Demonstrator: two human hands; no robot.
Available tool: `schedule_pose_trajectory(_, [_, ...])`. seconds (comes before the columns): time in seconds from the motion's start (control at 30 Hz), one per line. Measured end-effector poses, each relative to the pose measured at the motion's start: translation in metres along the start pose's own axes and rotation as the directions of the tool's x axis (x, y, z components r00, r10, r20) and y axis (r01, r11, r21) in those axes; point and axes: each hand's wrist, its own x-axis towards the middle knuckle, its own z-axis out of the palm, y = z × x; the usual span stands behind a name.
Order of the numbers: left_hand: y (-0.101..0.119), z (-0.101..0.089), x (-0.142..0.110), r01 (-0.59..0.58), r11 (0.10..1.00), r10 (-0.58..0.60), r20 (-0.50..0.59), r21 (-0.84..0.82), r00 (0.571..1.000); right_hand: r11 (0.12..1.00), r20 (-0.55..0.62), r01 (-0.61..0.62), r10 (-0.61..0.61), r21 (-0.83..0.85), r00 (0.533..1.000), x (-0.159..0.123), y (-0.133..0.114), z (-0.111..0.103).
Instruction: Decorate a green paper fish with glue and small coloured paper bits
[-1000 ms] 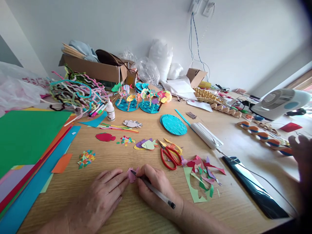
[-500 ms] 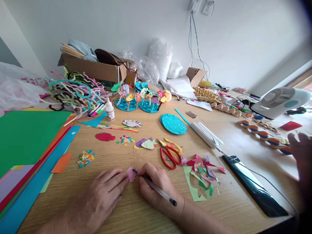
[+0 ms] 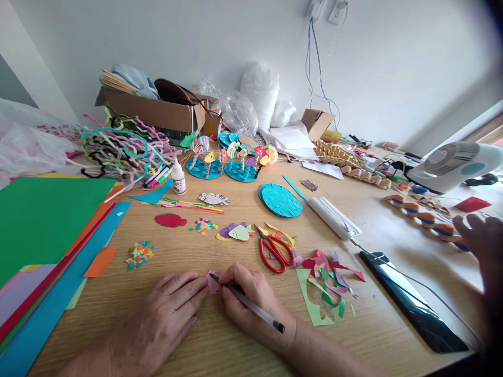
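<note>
A black-tipped pen (image 3: pixel 257 307) is pinched in my right hand (image 3: pixel 251 298), its tip on a small pink paper fish (image 3: pixel 212 283). Flat on the table to the left lies my left hand (image 3: pixel 167 309), fingers stretched out, fingertips at the pink fish's left edge. Part of the fish is hidden by my right fingers. Just beyond are red-handled scissors (image 3: pixel 275 251), a pale green paper fish (image 3: pixel 240 232) on purple and yellow ones, a red paper fish (image 3: pixel 170 220) and small confetti-like paper bits (image 3: pixel 140 255).
Coloured paper sheets (image 3: pixel 51 220) fill the left side. Paper scraps (image 3: pixel 330 283), a black phone-like slab (image 3: pixel 412 301) and a white case (image 3: pixel 334 217) lie to the right. A glue bottle (image 3: pixel 178 178) and blue discs (image 3: pixel 281 200) stand farther back. Another person's hand (image 3: pixel 477 235) shows at right.
The pen tip has shifted slightly left on the pink fish. At the right edge, the other person's hand has moved a little left. My left hand stays in place.
</note>
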Motion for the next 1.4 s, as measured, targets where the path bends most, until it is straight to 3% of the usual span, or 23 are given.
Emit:
schedule_pose_trajectory(0.33, [-0.0006,-0.0020,0.0038,-0.049,0.997,0.050,-0.007,0.053,0.999,1.000,0.024,-0.019,0.019,-0.024,1.000,0.0013,-0.0008,0.0001])
schedule_pose_trajectory(0.67, [0.0006,0.0022,-0.0002,-0.021,0.999,0.022,-0.008,0.037,1.000,0.999,0.031,0.022,-0.021,-0.040,0.999,0.0005,0.0008,0.0008])
schedule_pose_trajectory(1.4, [0.0005,0.0037,-0.0041,-0.004,1.000,0.004,0.020,0.008,1.000,0.997,-0.016,-0.033,0.032,-0.066,0.999,-0.0011,-0.0038,-0.0048])
